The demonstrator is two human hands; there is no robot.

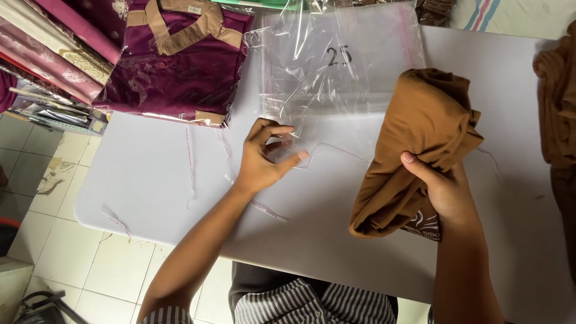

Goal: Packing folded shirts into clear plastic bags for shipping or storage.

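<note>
Folded brown garment upright on white table, beside flat clear plastic bag.

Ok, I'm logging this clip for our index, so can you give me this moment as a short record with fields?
Surface: white table
Left hand: left hand pinches the edge of a clear plastic bag
Right hand: right hand grips a folded brown garment
Nearby: bagged purple garment, stacked fabrics, loose adhesive strips
Floor: pale tiles

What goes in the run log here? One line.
left hand: pinching clear plastic bag | right hand: gripping folded brown garment | white table
</note>
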